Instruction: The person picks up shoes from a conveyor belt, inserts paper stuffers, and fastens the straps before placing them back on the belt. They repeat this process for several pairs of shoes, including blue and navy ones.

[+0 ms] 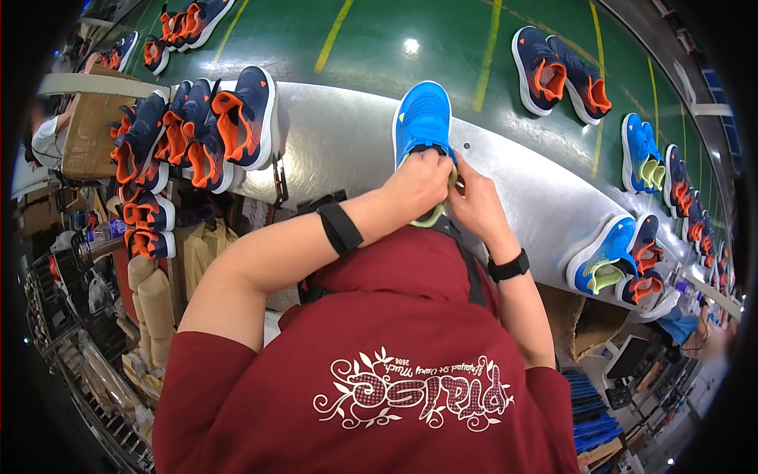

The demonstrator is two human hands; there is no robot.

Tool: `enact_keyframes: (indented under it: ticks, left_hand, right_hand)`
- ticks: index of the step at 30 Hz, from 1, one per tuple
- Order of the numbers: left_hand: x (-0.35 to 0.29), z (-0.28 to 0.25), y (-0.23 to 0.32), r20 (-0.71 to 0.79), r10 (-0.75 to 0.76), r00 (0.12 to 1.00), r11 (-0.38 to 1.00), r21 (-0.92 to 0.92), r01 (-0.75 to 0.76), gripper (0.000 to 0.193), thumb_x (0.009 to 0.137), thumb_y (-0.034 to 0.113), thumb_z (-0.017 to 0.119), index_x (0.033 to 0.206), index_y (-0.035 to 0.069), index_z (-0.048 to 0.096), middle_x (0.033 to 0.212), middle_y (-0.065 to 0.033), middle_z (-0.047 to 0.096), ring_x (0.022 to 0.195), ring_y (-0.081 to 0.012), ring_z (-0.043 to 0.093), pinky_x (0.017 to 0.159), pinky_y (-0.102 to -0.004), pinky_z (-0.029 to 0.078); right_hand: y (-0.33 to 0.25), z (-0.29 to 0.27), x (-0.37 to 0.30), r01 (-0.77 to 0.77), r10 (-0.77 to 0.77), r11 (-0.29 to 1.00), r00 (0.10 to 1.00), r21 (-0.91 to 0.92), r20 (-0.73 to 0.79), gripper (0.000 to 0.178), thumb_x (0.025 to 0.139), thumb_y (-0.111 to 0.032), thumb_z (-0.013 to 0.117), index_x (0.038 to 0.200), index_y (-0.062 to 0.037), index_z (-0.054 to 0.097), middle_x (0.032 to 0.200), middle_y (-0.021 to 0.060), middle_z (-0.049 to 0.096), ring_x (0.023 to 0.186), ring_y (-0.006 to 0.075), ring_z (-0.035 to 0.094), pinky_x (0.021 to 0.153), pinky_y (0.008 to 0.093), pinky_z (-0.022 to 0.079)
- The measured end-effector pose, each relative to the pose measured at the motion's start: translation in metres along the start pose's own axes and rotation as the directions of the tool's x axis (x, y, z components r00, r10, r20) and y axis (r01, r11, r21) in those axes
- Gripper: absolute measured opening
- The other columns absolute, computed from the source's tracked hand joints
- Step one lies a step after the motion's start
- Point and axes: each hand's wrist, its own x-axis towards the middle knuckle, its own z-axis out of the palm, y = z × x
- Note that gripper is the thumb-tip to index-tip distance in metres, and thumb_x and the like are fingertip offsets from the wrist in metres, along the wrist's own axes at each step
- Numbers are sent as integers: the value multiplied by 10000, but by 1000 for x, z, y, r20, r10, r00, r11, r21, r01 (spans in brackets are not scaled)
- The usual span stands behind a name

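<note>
A bright blue sneaker with a white sole and lime-green lining lies at the near edge of the metal ledge, its toe pointing away from me. My left hand is closed at the shoe's opening, its fingers bunched over the dark part by the tongue; what exactly they pinch is hidden. On the other side, my right hand grips the green-lined collar between thumb and fingers. Below the hands, the heel end shows close against my body.
Navy-and-orange sneakers are crowded on the ledge at left. Beyond runs a green conveyor belt carrying more pairs. A blue shoe sits at right beside navy ones. A cardboard box stands far left.
</note>
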Motion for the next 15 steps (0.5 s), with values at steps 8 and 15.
enact_keyframes:
  ticks: [8, 15]
  left_hand:
    - [-17, -5, 2, -109, -86, 990, 992, -98, 75, 235, 727, 86, 569, 945, 15, 616, 887, -77, 524, 829, -222, 531, 567, -226, 485]
    - [-47, -50, -24, -61, -470, 880, 745, -562, 359, 204, 855, 229, 600, 957, 54, 621, 786, -94, 601, 667, -202, 570, 590, -319, 471]
  right_hand:
    - [2, 9, 1, 88, -87, 986, 996, -142, 19, 557, 756, -31, 532, 1281, 95, 396, 919, 290, 600, 855, 429, 595, 751, 452, 480]
    - [-25, 16, -18, 28, -29, 1000, 990, -15, -140, 180, 833, -124, 577, 960, -2, 614, 892, 204, 637, 802, 404, 606, 714, 449, 482]
